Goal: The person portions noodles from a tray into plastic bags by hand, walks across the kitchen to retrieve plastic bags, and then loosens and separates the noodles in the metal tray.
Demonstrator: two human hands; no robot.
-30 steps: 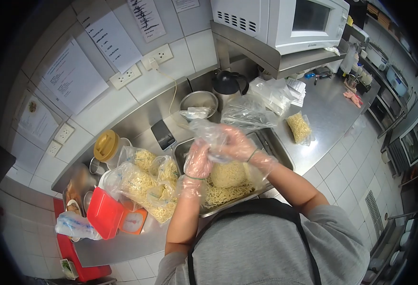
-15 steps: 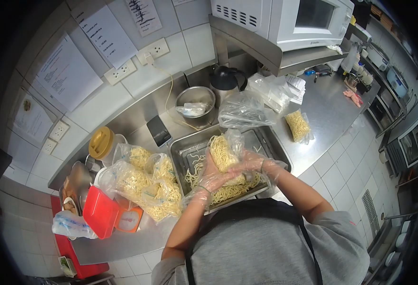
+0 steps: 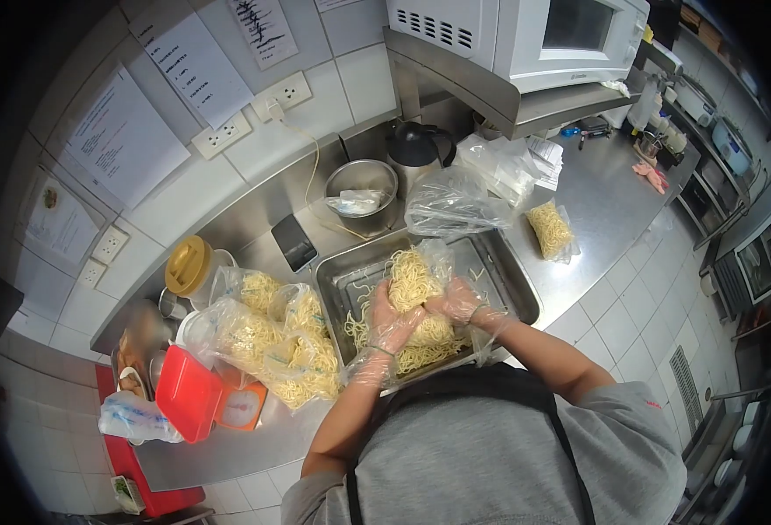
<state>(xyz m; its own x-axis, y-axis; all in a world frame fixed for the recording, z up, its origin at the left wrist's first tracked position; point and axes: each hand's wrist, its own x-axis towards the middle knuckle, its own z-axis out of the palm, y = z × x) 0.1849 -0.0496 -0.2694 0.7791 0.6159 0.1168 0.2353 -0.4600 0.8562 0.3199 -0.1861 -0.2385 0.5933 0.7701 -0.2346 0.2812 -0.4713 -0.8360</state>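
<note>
A clear plastic bag with yellow noodles is held up over a metal tray. My left hand, in a clear plastic glove, is closed around its left side. My right hand, gloved the same way, grips the other side, its fingers partly hidden by the plastic. Below both hands, loose noodles lie in the near part of the tray, and a few strands are scattered on its bottom.
Several filled noodle bags are heaped left of the tray beside a red container. One noodle bag lies to the right. Behind are a phone, a metal pot and plastic bags. A microwave overhangs the counter.
My right hand has drawn back to the right from across the front of the noodle bag to its side. More of the noodles shows between my hands.
</note>
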